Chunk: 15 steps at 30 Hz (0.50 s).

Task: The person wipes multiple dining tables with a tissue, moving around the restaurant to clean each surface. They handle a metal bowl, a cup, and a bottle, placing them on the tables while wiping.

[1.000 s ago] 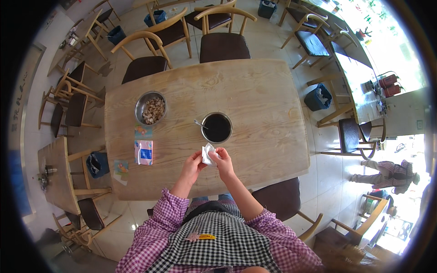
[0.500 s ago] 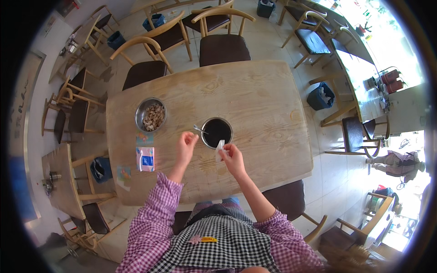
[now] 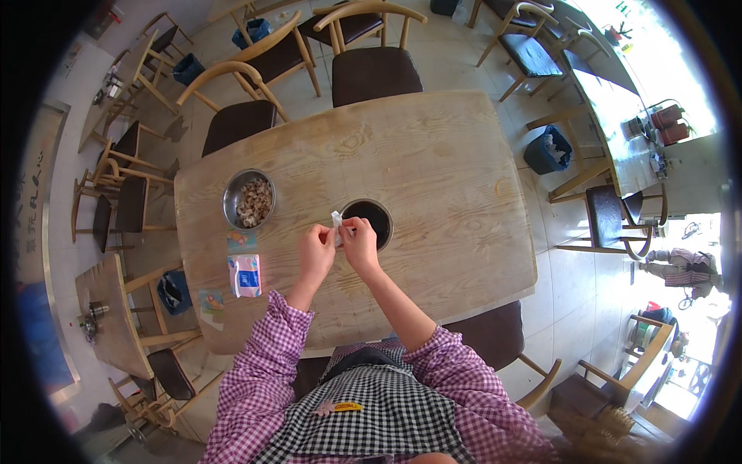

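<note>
My left hand (image 3: 316, 251) and my right hand (image 3: 360, 246) meet over the table, just left of the near rim of a round metal bowl (image 3: 389, 224) of dark liquid. Between them a small white tissue (image 3: 337, 220) sticks up, pinched by the fingers of both hands. The spoon in the dark bowl is hidden behind the hands and tissue. Left of my hands, a pink and blue pack of tissues (image 3: 245, 276) lies on the table. Beyond it stands a metal bowl (image 3: 229, 203) filled with pale, brownish chopped pieces.
The wooden table (image 3: 433, 162) spreads around my hands. Small printed cards (image 3: 211, 301) lie at its left side. Chairs (image 3: 376, 73) with dark seats stand at the far edge, another seat (image 3: 498, 336) at the near right. A blue bin (image 3: 548, 151) stands on the floor to the right.
My right hand has moved left with the tissue, away from the bowl's near rim, to meet my left hand. The spoon handle, visible before, is now covered. The view has shifted slightly.
</note>
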Available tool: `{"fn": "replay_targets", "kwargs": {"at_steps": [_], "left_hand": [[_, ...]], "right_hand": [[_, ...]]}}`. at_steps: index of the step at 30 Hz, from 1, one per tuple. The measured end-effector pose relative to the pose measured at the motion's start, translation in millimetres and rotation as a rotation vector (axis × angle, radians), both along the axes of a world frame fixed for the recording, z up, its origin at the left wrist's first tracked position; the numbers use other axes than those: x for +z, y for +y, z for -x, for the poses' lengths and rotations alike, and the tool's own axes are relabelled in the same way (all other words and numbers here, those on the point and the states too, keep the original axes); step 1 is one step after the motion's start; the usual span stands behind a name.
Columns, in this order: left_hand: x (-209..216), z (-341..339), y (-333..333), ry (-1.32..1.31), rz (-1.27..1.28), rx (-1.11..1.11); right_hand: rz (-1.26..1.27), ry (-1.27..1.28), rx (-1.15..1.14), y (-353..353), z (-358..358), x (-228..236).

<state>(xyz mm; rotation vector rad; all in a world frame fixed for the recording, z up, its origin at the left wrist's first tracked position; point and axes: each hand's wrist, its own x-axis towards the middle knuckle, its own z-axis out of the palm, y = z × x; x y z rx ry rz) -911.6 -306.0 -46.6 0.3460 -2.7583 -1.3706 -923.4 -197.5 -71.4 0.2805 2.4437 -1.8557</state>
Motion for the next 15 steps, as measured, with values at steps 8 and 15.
{"fn": "replay_targets", "kwargs": {"at_steps": [8, 15], "left_hand": [[30.1, -22.3, 1.7, 0.379, 0.333, -0.399], [51.1, -29.1, -3.2, 0.572, 0.481, -0.747]], "right_hand": [[-0.234, 0.079, 0.037, 55.0, -12.4, 29.1], [0.008, 0.071, 0.338, 78.8, -21.6, 61.2]]}}
